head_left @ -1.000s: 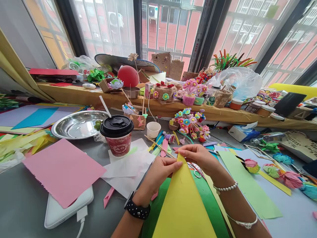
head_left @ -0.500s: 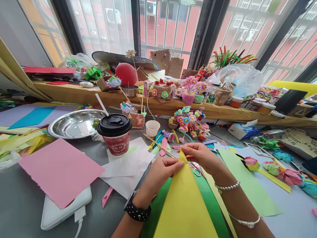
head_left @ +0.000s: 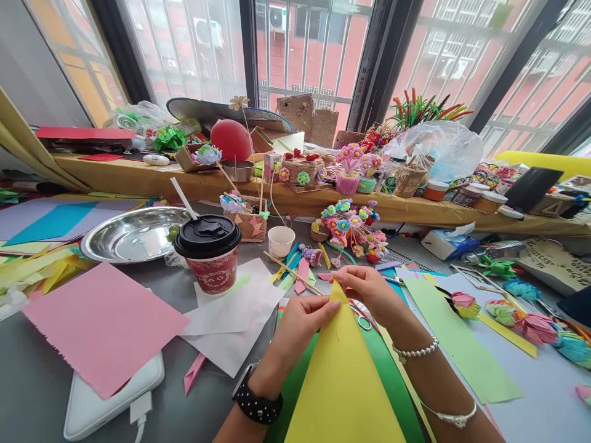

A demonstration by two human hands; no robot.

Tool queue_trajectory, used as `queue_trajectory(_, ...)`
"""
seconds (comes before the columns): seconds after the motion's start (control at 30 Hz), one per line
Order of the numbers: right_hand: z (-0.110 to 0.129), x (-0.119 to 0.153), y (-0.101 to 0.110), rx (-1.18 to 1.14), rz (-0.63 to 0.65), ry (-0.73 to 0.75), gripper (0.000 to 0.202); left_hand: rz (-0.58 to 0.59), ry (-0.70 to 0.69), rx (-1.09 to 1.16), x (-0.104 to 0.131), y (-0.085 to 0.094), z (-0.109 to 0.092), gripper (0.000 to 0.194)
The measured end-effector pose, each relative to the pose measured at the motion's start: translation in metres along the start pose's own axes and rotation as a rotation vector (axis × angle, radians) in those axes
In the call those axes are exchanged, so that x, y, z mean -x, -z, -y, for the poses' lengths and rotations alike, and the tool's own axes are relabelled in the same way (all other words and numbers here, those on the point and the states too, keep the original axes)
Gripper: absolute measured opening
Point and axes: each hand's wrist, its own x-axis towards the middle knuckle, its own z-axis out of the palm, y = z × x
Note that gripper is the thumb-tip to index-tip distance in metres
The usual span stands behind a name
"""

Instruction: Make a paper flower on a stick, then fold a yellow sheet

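From my end, the grey bench fills the lower view. Toward its near edge spreads a green sheet; above it I hold the yellow paper, tip toward the bench's back edge. A pink sheet lies toward the left edge. My left hand is closed in a pinch just below that tip; my right hand pinches the tip itself. Nearer the back edge stands a small white cup, a thin stick just beside it.
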Motion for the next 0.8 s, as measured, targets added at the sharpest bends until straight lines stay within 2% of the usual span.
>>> queue_trajectory(0.23,0.0040,0.0005,0.0001,0.039,0.017,-0.010,0.030,-0.061,-0.007,0.024,0.0013,-0.0020,-0.0016,0.030)
queue_trajectory(0.5,0.0029,0.0004,0.0048,0.072,0.031,-0.026,0.027,-0.057,-0.004,0.027,0.0011,-0.0015,-0.0005,0.028)
queue_trajectory(0.8,-0.0020,-0.0014,0.0022,-0.054,0.046,-0.075,0.026,-0.018,0.036,0.056,0.0019,-0.0017,-0.0019,0.031)
